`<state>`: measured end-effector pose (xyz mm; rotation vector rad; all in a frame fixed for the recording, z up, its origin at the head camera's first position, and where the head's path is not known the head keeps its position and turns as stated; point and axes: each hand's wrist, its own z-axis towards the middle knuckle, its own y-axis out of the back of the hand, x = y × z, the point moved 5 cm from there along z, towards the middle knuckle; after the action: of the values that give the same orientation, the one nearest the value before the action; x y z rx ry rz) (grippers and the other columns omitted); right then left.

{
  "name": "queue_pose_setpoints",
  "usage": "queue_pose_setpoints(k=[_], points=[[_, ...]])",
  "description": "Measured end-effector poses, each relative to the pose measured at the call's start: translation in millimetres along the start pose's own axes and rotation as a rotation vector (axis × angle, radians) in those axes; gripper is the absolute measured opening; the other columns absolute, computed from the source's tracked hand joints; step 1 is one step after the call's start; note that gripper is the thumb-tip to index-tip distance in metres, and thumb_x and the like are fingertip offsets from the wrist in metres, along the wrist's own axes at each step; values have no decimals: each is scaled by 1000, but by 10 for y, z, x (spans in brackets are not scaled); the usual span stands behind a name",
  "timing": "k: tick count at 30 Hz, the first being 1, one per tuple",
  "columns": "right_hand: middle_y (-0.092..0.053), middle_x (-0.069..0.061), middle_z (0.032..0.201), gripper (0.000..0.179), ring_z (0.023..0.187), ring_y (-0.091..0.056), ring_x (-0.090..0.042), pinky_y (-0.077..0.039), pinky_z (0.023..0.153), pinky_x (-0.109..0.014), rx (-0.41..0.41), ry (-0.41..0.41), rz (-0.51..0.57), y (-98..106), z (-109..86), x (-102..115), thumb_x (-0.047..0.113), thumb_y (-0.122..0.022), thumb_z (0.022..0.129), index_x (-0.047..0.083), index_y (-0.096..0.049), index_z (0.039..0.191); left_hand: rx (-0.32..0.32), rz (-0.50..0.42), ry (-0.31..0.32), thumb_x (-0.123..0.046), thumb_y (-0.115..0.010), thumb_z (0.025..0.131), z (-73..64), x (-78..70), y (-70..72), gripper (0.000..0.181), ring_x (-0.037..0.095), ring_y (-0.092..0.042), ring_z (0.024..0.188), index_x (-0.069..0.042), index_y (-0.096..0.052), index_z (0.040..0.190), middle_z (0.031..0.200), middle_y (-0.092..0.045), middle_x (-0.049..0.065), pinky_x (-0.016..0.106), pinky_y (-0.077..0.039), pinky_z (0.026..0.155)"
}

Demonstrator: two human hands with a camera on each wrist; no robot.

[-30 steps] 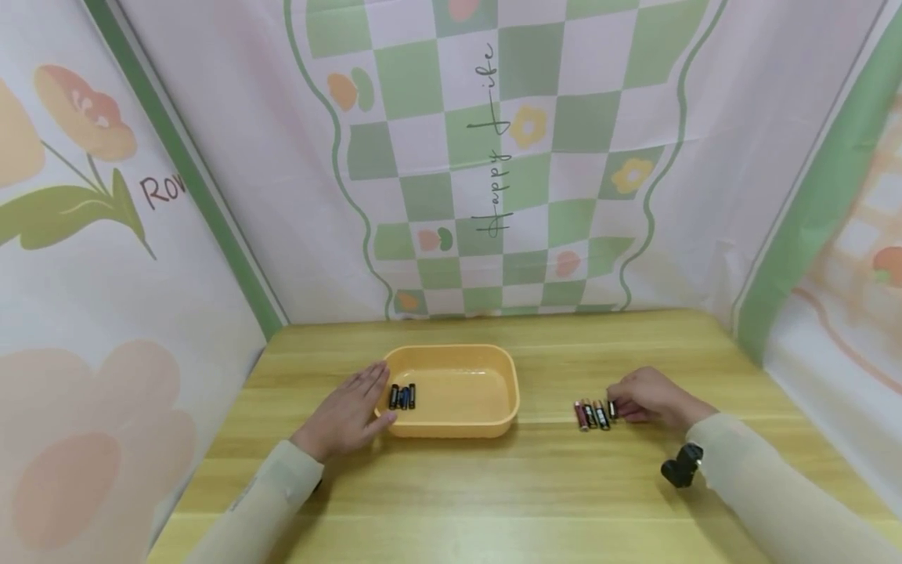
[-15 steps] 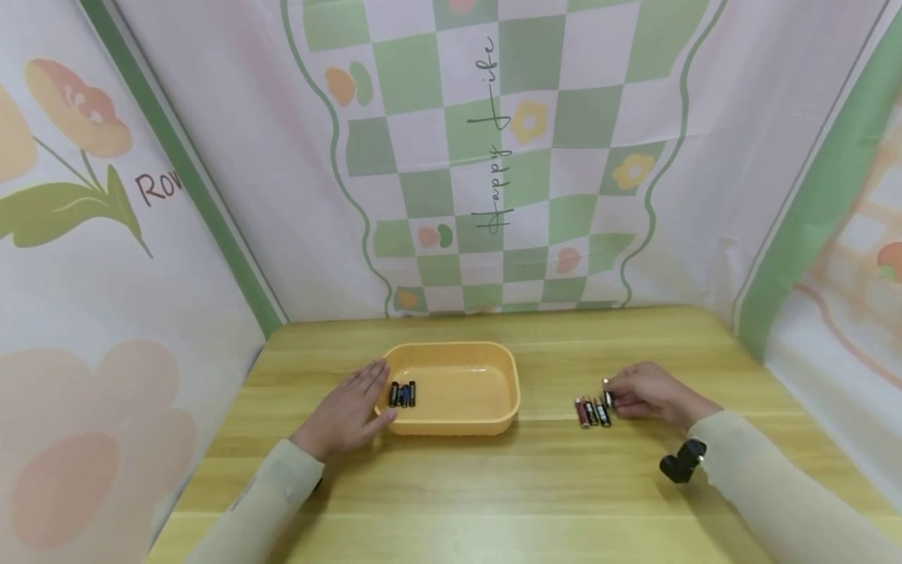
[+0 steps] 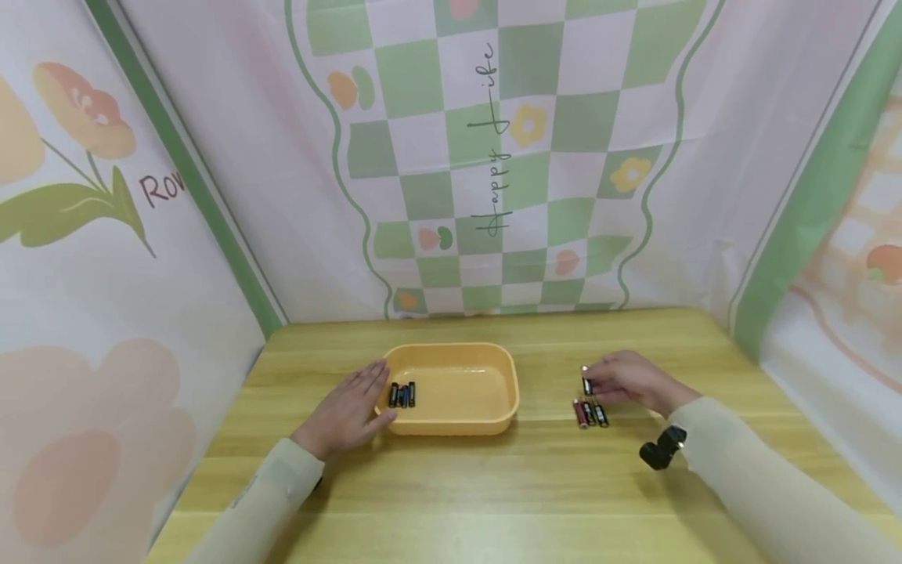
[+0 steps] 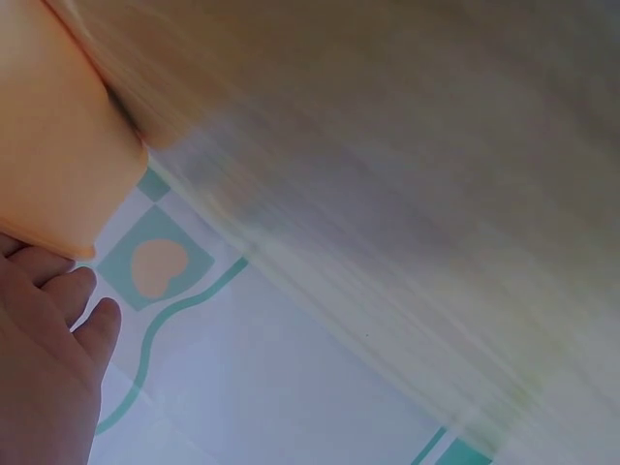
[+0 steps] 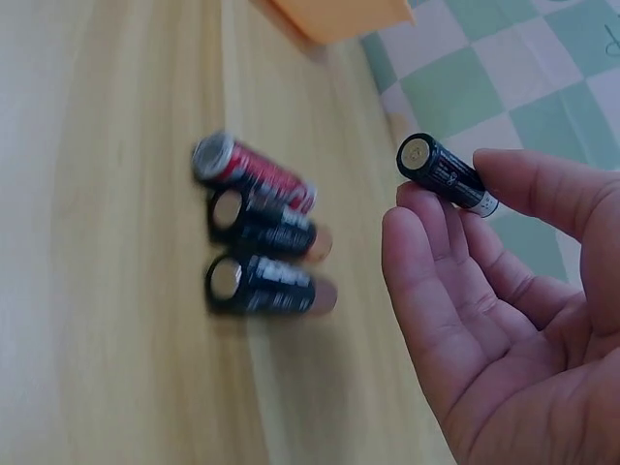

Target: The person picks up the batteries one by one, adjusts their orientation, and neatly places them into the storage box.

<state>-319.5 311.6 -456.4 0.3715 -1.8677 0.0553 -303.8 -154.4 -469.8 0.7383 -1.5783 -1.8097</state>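
Observation:
My right hand (image 3: 632,381) pinches a black battery (image 5: 448,174) between thumb and fingers, held above the table. Below and left of it in the right wrist view lie a red battery (image 5: 254,172) and two black batteries with copper-coloured ends (image 5: 266,285), side by side. At the left, a yellow rectangular basin (image 3: 451,428) stands on the table with several dark batteries (image 3: 402,395) in a row at its left end. My left hand (image 3: 345,411) rests with fairly straight fingers against the basin's left rim; the left wrist view shows its fingertips at the rim.
The wooden table (image 3: 451,493) runs back to a curtain with a green and white checked print (image 3: 493,196). Printed cloth walls also stand at the left and right. A small black camera (image 3: 663,448) is strapped at the right wrist.
My right hand has lifted the black battery off the right end of the row and moved it left and away from me, above the other three. The left hand and basin stay put.

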Motion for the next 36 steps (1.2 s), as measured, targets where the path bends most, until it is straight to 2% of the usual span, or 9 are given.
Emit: queue_pose_setpoints(k=[8,14,20,26,31,34,36], points=[[-68,-11,84,23,76,-68,-21,-58,76,-38,31,27,-33,-174,74,158,13,-65,93,-8,-62,101,20,8,5,-61,-23,101,-12,-13,14,82,27,-8,147,2,-17,153,160,-11,15,41,-12,117],[-66,-10,83,24,79,-69,-25,-57,80,-42,28,36,-73,-351,159,288,14,-65,94,-8,-61,103,8,11,0,-61,-23,101,-15,-1,-1,82,28,-10,146,2,-17,153,160,-11,15,42,-13,117],[-66,-11,84,22,82,-69,-28,-55,85,-46,40,52,-48,-529,261,413,11,-64,93,-9,-61,104,-13,14,-15,-61,-24,101,-5,1,-8,82,30,-12,146,2,-18,153,160,-13,16,44,-16,117],[-69,-14,91,32,82,-69,-27,-54,85,-45,70,68,-18,-707,344,511,11,-66,92,-13,-58,112,11,18,-3,-62,-22,100,4,12,-21,83,28,-11,147,0,-15,154,160,-11,15,40,-12,117],[-69,-13,88,27,79,-69,-24,-55,84,-44,75,64,5,-846,397,582,10,-65,93,-12,-59,108,13,19,-3,-62,-22,100,3,7,-9,83,28,-11,146,1,-15,153,160,-12,15,41,-12,117],[-70,-14,89,33,78,-69,-24,-55,85,-45,79,61,7,-914,427,608,10,-66,93,-15,-58,112,15,17,-3,-62,-22,100,-1,2,5,83,28,-11,146,1,-15,153,159,-12,15,41,-13,117],[-69,-21,96,38,79,-70,-25,-53,87,-46,87,62,2,-954,444,619,11,-66,93,-17,-55,117,22,15,-1,-62,-22,100,-2,-2,13,83,28,-10,147,1,-14,153,160,-11,15,41,-12,117]])
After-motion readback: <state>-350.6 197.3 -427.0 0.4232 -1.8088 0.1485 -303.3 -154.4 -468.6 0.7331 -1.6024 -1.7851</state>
